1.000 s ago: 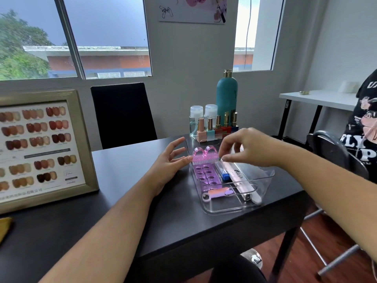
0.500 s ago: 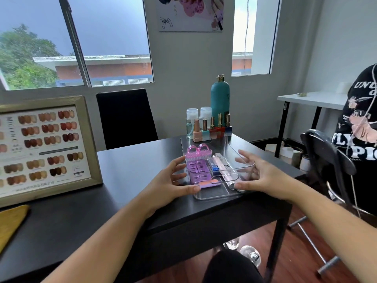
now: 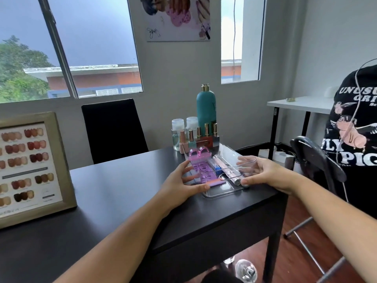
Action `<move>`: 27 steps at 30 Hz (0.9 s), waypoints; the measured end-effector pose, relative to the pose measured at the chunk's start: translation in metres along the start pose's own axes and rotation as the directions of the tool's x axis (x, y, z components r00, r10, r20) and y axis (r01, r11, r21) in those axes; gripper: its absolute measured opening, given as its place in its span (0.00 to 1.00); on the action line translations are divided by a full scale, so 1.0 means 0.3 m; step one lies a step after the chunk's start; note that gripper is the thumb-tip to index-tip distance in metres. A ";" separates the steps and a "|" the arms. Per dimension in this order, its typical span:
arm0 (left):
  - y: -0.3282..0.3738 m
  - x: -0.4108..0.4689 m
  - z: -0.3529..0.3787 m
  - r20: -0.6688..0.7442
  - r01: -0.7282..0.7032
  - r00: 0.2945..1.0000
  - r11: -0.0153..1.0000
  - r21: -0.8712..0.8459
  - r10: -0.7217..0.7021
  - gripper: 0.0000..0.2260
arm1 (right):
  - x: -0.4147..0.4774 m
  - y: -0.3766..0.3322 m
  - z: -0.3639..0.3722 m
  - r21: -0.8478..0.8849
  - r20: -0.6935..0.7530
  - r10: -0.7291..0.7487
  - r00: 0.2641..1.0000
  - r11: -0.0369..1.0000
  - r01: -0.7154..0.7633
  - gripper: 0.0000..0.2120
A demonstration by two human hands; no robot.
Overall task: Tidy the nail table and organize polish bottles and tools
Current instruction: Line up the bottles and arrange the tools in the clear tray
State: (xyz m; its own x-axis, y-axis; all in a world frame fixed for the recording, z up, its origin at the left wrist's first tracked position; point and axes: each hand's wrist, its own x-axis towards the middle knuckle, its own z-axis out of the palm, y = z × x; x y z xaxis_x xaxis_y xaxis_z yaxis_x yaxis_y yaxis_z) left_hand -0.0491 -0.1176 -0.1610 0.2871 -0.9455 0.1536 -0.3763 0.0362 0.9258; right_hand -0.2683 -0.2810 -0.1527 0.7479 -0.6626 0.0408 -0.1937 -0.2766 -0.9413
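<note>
A clear acrylic tray (image 3: pixel 222 194) sits near the right end of the black table (image 3: pixel 114 197). It holds a pink nail brush (image 3: pixel 199 157), purple toe separators (image 3: pixel 204 173), a small blue piece (image 3: pixel 217 170), a pink pen-shaped tool (image 3: pixel 225 169) and a pink file (image 3: pixel 214 182). My left hand (image 3: pixel 181 183) grips the tray's left side, thumb along its front rim. My right hand (image 3: pixel 263 172) grips the right wall, its fingers showing through the plastic. Behind the tray stands a row of polish bottles (image 3: pixel 199 139).
A tall teal bottle (image 3: pixel 206 111) and two clear capped bottles (image 3: pixel 177 133) stand behind the polish row. A framed nail colour chart (image 3: pixel 30 166) leans at the left. A black chair (image 3: pixel 114 129) is across the table. A person in a black shirt (image 3: pixel 357 139) sits close on the right.
My right hand left the tools inside the tray and moved to its right wall. My left hand closed onto the left side. The view has pulled back and tilted up.
</note>
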 end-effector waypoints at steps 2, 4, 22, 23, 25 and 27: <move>0.004 0.048 0.027 0.001 0.013 1.000 1.000 0.003 -0.013 0.44 | 0.023 0.013 -0.029 -0.006 -0.028 0.008 1.000 1.000 -0.008 0.35; 0.009 0.090 0.051 -0.005 0.016 1.000 1.000 0.021 -0.016 0.44 | 0.044 0.026 -0.052 -0.006 -0.058 0.022 0.998 1.000 -0.023 0.33; -0.012 0.213 0.113 -0.109 0.003 0.994 0.997 0.076 0.005 0.49 | 0.168 0.039 -0.079 -0.059 -0.104 0.024 0.994 0.998 -0.030 0.33; -0.013 0.213 0.113 -0.109 0.004 0.994 0.997 0.076 0.004 0.50 | 0.171 0.046 -0.080 -0.060 -0.103 0.020 0.995 0.998 -0.027 0.33; -0.014 0.217 0.110 -0.101 0.014 0.995 0.997 0.071 -0.006 0.50 | 0.172 0.053 -0.081 -0.079 -0.106 0.019 0.994 0.996 -0.028 0.33; -0.013 0.216 0.107 -0.082 0.025 0.996 0.999 0.044 -0.021 0.51 | 0.166 0.056 -0.080 -0.099 -0.105 0.009 0.994 0.995 -0.019 0.36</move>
State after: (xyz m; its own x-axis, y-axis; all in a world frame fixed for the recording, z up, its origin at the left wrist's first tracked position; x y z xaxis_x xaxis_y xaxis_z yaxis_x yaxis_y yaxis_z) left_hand -0.0573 -0.1895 -0.1657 0.3660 -0.9164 0.1617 -0.4077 -0.0017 0.9131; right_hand -0.2495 -0.3355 -0.1585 0.6754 -0.7343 0.0677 -0.2696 -0.3313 -0.9042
